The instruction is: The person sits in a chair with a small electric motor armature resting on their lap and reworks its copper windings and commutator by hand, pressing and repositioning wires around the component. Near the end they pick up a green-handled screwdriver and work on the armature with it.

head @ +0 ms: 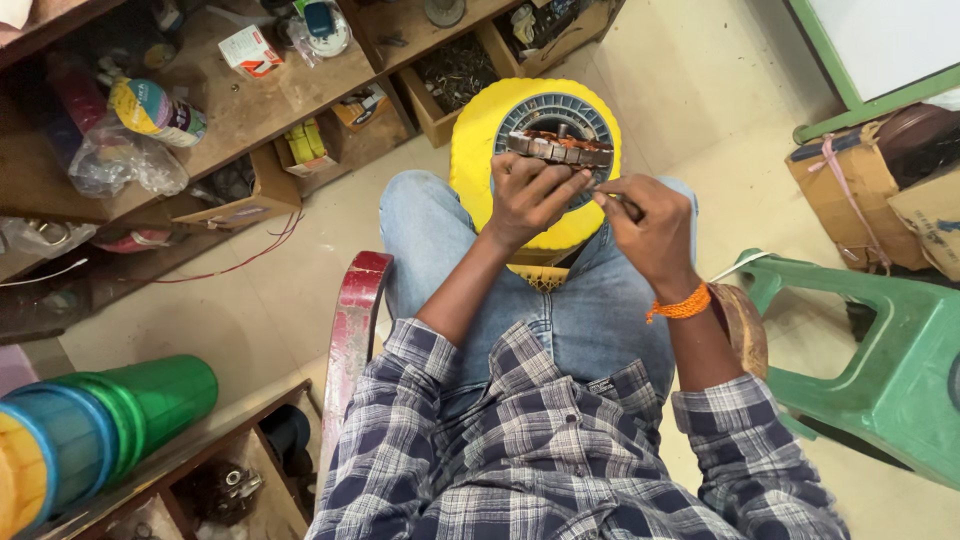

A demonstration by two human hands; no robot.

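1. My left hand (pixel 527 195) is closed around a round metal motor core (pixel 560 148) with copper windings, holding it on edge over my lap.
2. My right hand (pixel 650 225) pinches a thin tool (pixel 612 197), its tip at the core's lower rim.
3. Just behind the core is a yellow stool (pixel 480 140) with a round grey part (pixel 556 108) lying on top.
4. A green plastic chair (pixel 900 360) stands to my right, and wooden shelves (pixel 260 100) to my left.
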